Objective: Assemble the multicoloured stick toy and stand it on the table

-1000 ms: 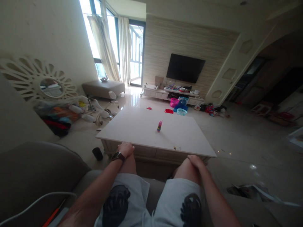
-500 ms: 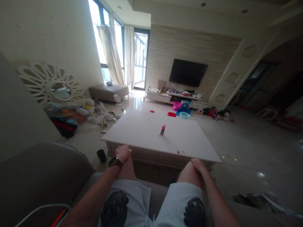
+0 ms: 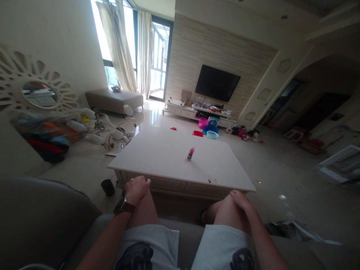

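Observation:
My left hand [image 3: 137, 188], with a dark-strapped watch [image 3: 125, 206] at the wrist, lies over my left knee and holds nothing. On the other knee rests my right hand [image 3: 240, 199], fingers draped loosely over it and also without anything in it. In front of my knees stands a white low table [image 3: 160, 157]. A small multicoloured stack [image 3: 190, 154], pink at the top with yellow and dark bands below, is upright near its middle. Two tiny items, one of them a brownish piece [image 3: 209, 180], lie by the near edge; their kind is too small to make out.
A black cylindrical bin [image 3: 107, 187] stands on the floor left of the table. Beyond the table are a pink basket [image 3: 203, 123], a light blue basket [image 3: 212, 134] and a TV cabinet [image 3: 180, 110]. Lamp parts [image 3: 112, 129] and bagged things [image 3: 47, 137] lie at left.
The camera view has shifted, so the room appears farther left and tilted more. Both hands stay on the knees, and the stack stands where it was on the table.

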Demonstrator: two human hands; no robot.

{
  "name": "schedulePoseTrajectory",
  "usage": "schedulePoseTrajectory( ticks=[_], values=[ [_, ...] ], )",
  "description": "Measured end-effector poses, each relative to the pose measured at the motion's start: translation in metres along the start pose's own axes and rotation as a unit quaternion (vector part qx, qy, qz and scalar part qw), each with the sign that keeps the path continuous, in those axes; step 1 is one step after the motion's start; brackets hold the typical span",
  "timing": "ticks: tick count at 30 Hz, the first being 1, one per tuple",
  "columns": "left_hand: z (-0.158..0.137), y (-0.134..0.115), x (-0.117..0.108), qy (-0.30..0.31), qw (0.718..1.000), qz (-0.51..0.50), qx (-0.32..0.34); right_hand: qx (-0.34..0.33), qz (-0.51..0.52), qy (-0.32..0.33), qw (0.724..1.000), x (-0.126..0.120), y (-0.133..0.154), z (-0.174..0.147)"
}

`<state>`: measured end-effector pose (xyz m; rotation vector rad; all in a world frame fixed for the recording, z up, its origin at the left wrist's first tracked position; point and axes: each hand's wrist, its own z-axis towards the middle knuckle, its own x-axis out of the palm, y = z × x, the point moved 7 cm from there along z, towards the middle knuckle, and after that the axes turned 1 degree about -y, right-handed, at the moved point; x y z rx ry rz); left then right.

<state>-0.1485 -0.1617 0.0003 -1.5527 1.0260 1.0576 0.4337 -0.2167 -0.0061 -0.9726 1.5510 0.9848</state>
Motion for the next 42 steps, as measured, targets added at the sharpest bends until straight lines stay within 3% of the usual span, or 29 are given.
schedulePoseTrajectory(
  ticks=[3,6,9,12,16,18,23,30,38,42],
  values=[
    [-0.001,-0.006,-0.001,-0.009,1.0,-0.006,-0.005,0.008,-0.021,0.01,1.0,-0.009,0.005,-0.011],
    [-0.007,-0.013,-0.002,-0.032,0.999,-0.008,-0.005,0.008,-0.036,0.001,0.999,-0.002,0.007,-0.026],
    [-0.016,-0.025,0.002,-0.063,0.996,0.026,0.05,-0.026,-0.033,-0.105,0.994,0.016,-0.006,-0.041],
    [-0.024,-0.026,0.01,-0.105,0.993,0.037,0.048,-0.085,-0.007,-0.203,0.975,0.042,-0.031,-0.055],
    [-0.043,-0.024,0.021,-0.14,0.988,0.059,0.037,-0.154,0.001,-0.28,0.947,0.062,-0.048,-0.073],
    [-0.055,-0.024,0.024,-0.147,0.985,0.083,0.028,-0.153,-0.006,-0.291,0.944,0.061,-0.044,-0.079],
    [-0.07,-0.031,0.027,-0.139,0.983,0.122,0.021,-0.091,-0.033,-0.233,0.968,0.049,-0.013,-0.071],
    [-0.041,-0.046,0.01,-0.1,0.988,0.12,0.003,-0.036,-0.062,-0.171,0.983,0.033,0.03,-0.054],
    [-0.004,-0.053,0.011,-0.05,0.991,0.123,-0.002,0.001,-0.026,-0.005,1.0,0.022,0.022,-0.022],
    [0.023,-0.082,0.004,-0.024,0.999,0.007,0.034,-0.05,0.057,-0.024,0.997,0.008,0.035,0.008]
  ],
)
